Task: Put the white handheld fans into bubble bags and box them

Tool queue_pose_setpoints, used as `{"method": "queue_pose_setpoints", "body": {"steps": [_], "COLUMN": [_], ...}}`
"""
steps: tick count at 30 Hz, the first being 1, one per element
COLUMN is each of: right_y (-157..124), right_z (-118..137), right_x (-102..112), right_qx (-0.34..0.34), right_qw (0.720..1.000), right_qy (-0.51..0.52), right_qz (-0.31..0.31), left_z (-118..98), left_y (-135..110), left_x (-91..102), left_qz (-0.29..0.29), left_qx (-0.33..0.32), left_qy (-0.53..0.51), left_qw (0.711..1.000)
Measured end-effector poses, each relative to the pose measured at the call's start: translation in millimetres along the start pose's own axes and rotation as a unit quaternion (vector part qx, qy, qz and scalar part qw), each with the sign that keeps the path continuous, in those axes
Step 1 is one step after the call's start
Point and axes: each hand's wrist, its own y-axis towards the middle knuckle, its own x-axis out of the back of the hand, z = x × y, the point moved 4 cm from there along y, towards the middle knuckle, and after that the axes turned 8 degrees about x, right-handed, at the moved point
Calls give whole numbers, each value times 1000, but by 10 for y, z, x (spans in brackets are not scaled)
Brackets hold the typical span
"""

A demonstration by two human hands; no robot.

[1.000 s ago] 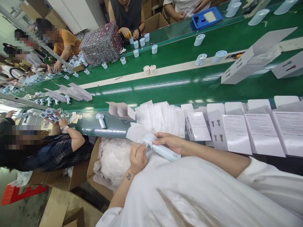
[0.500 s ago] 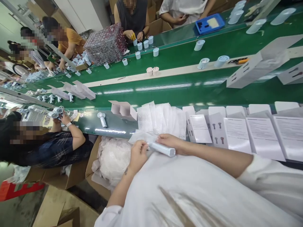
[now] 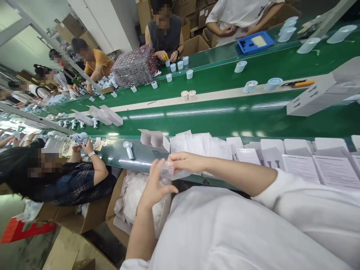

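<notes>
the right hand pinched a clear bag; the left hand, just below, gripped its other end. a pile lay beyond the right hand.

The left hand and right hand meet on what seems a clear plastic bag. Behind it lie fanned clear bags, with white paper leaflets rightward and an open white cardboard box leftward.

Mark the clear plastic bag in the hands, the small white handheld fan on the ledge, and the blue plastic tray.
clear plastic bag (image 3: 176, 174): head view, middle.
small white handheld fan (image 3: 129, 150): head view, handle.
blue plastic tray (image 3: 257, 48): head view, near rim.
</notes>
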Motion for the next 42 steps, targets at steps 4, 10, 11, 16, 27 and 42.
{"method": "queue_pose_setpoints", "body": {"steps": [4, 10, 11, 16, 27, 42], "right_y": [442, 950, 991, 987, 973, 329], "right_z": [-155, -523, -594, -743, -865, 142], "right_x": [289, 934, 966, 1055, 1115, 1512], "right_qx": [45, 101, 111, 112, 198, 180], "right_qw": [992, 910, 911, 917, 917, 904], "right_qy": [-110, -366, -366, -351, -319, -321], "right_qz": [-50, -166, -152, -153, -137, -215], "left_z": [317, 516, 538, 552, 139, -94], "left_y": [138, 424, 541, 1068, 1382, 538], "left_x": [105, 813, 850, 593, -132, 278], "left_qz": [-73, -259, -282, -274, -61, -309], "left_qx": [71, 110, 105, 22, -165, -150], "left_qy": [-47, -68, -80, 4, 381, 156], "left_qw": [994, 957, 950, 962, 908, 926]}}
